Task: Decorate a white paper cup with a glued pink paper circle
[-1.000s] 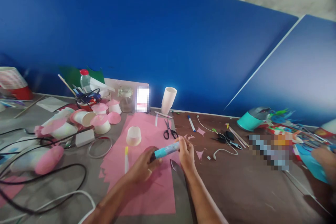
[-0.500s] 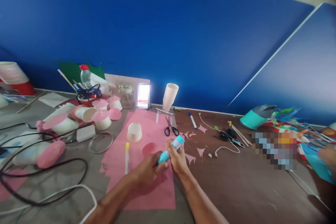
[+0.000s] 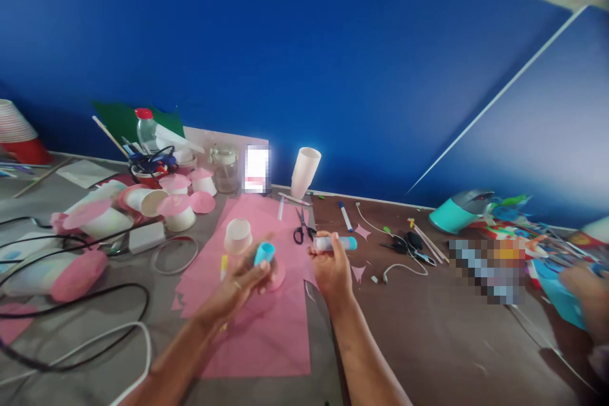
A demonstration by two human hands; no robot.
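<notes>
In the head view, the left hand (image 3: pixel 247 273) grips a hollow, cylindrical blue cap (image 3: pixel 264 254) over smooth pink paper (image 3: pixel 266 342). The right hand (image 3: pixel 332 266) clasps a tubular glue stick (image 3: pixel 335 243), pale with a blue end, lying crosswise near the black-handled scissors (image 3: pixel 303 228). A round, matte white paper cup (image 3: pixel 238 236) sits on the paper; jagged pink scraps (image 3: pixel 362 231) dot the brown tabletop (image 3: pixel 409 336).

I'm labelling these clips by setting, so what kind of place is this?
Probably a shared craft workspace: pink paper lies on the worktop with scissors, a white paper cup stands on it, and another person's hand shows at the far right.
</notes>
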